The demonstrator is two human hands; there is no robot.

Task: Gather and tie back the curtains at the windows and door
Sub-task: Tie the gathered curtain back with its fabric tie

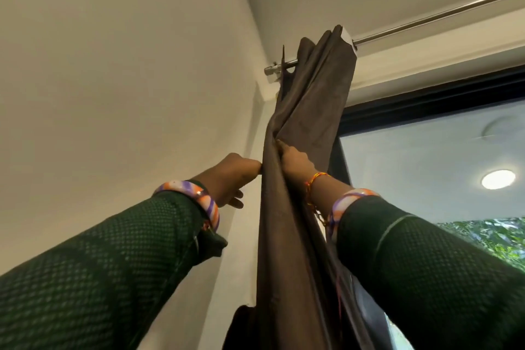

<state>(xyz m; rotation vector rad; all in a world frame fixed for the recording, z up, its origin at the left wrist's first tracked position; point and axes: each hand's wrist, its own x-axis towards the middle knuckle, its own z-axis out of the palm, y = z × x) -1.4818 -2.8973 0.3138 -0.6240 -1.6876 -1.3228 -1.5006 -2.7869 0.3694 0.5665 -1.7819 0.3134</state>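
Both hands [233,176] [295,159] grip bunched curtain [312,99] — dark brown.

One brown curtain [309,111] hangs bunched from one metal curtain rod [437,15], which runs off to the right of it. Two hands reach up to the curtain: the left hand [231,179] on its left side and the right hand [295,160] on its right. Two dark green sleeves [113,264] show below the curtain's gathered part, one per arm. Two striped orange, purple and white bangles [196,194] are worn, one on each wrist, and one red and yellow thread band [314,182] on the right wrist, beside the curtain. One round ceiling light [498,179] reflects in the one window pane [426,173] right of the curtain
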